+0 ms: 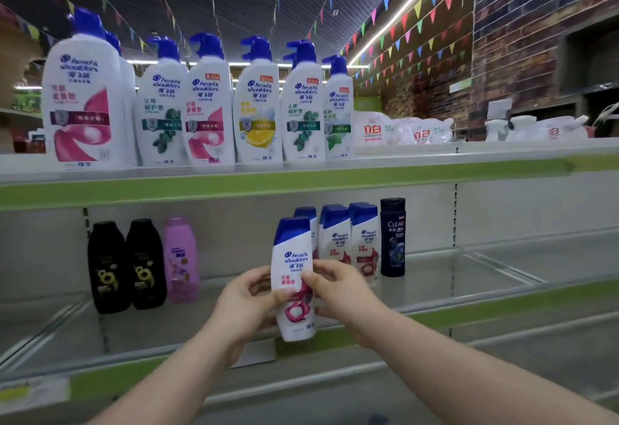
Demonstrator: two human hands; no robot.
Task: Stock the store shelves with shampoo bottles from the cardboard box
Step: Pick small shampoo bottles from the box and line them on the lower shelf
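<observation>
- Bottles in black, two of them, stand at the left of the middle shelf with a lilac bottle just beside them. They are not my concern.
- My left hand wraps the shampoo bottle from its left side, thumb across the front label.
- The bottle is close to upright, blue cap up and label facing me. Its base is down at the shelf's green front lip; I cannot tell whether it rests there.
- My right hand pinches the bottle's right edge, thumb in front and fingers behind.
- Behind it and to the right stands the matching row, then a dark Clear bottle.
- I judge this to be the placing step. The next move calls for sliding the bottle back in front of its like, label forward, then letting go without knocking the row. The cardboard box is out of view.
</observation>
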